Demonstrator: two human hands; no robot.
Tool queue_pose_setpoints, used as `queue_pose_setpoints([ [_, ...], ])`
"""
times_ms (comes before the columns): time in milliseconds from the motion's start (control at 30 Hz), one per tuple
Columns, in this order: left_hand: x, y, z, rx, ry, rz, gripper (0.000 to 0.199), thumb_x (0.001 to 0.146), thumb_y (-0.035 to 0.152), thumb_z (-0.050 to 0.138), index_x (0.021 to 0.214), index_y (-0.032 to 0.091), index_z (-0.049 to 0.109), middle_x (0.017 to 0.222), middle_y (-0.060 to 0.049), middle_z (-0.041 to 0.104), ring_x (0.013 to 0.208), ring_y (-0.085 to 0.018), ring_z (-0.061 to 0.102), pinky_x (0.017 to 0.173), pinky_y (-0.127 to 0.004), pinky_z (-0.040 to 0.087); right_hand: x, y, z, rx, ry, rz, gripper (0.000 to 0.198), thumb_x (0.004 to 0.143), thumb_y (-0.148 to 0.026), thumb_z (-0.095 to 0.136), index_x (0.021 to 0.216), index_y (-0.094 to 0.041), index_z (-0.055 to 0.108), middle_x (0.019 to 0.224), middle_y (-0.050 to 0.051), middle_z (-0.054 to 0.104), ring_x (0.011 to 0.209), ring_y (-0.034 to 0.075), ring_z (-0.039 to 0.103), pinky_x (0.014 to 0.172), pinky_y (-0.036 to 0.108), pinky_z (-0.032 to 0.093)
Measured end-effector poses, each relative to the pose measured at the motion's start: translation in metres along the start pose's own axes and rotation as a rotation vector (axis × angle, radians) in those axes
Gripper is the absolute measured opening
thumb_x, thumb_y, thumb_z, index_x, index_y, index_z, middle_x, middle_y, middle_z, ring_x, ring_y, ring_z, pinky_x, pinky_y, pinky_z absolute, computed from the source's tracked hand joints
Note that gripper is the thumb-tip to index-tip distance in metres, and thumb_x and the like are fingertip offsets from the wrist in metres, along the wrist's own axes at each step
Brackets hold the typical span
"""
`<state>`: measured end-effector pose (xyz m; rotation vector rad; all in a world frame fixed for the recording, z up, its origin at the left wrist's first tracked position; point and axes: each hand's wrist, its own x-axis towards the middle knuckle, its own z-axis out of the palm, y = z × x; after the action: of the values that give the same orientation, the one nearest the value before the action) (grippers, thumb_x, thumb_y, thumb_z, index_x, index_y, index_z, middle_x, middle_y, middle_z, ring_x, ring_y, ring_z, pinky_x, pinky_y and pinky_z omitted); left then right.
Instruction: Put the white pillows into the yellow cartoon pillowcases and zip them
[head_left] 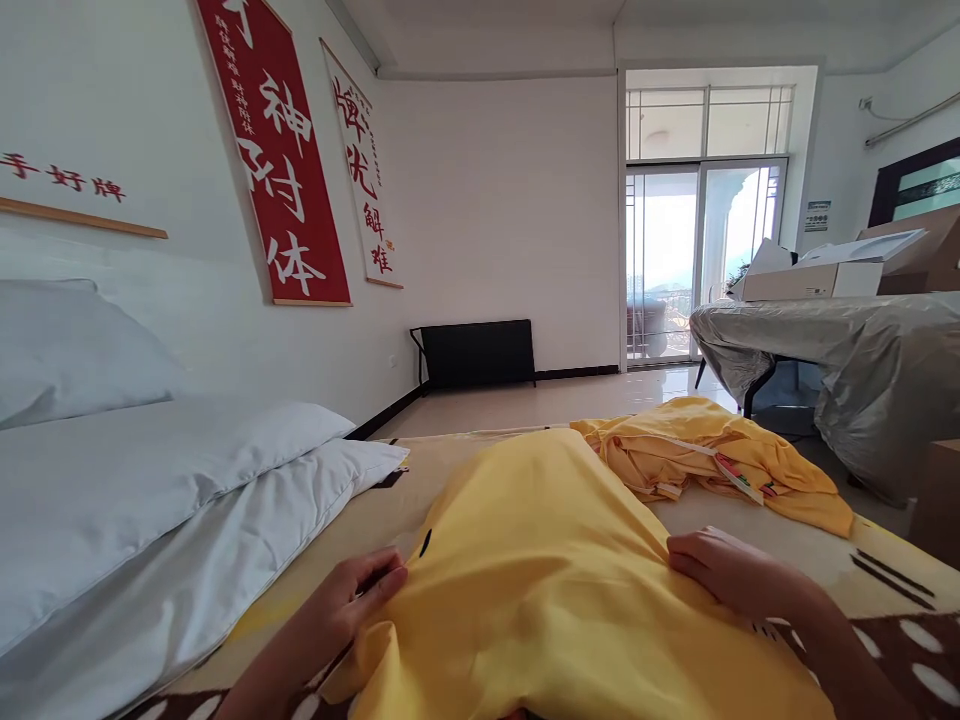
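Observation:
A plump yellow pillow in a smooth cotton case lies lengthwise on the bed in front of me, its near end running out of the bottom of the picture. My left hand pinches the case at the pillow's left edge, beside a small black mark. On the opposite edge, my right hand has its fingers curled onto the yellow fabric. Beyond the right hand lies a crumpled heap of yellow-orange cloth with a white strip and a patch of red and green print.
White pillows are stacked along the left side of the bed. Past the bed, a folded black table leans against the wall. At right, a plastic-covered table carries cardboard boxes. Sliding glass doors stand behind.

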<state>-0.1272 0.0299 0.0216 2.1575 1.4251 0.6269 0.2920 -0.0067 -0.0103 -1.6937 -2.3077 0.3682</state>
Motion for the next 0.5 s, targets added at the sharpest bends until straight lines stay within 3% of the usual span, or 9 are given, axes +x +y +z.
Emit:
queue_pose_setpoints([
  [200, 0.0, 0.006, 0.007, 0.173, -0.256, 0.025, 0.038, 0.085, 0.05, 0.037, 0.066, 0.017, 0.042, 0.071, 0.001, 0.046, 0.07, -0.014, 0.041, 0.066, -0.024, 0.033, 0.005, 0.007, 0.006, -0.054, -0.063, -0.05, 0.04, 0.093, -0.039, 0.03, 0.074, -0.019, 0.059, 0.079, 0.007, 0.062, 0.075, 0.018, 0.054, 0.071, 0.03, 0.04],
  [500, 0.001, 0.009, 0.013, 0.302, -0.274, -0.039, 0.029, 0.082, 0.04, 0.037, 0.068, 0.017, 0.049, 0.078, -0.004, 0.057, 0.075, -0.019, 0.049, 0.069, -0.026, 0.035, 0.004, 0.006, 0.004, -0.042, -0.076, 0.003, 0.04, 0.092, -0.04, 0.029, 0.073, -0.02, 0.058, 0.078, 0.005, 0.061, 0.075, 0.018, 0.054, 0.069, 0.029, 0.039],
])
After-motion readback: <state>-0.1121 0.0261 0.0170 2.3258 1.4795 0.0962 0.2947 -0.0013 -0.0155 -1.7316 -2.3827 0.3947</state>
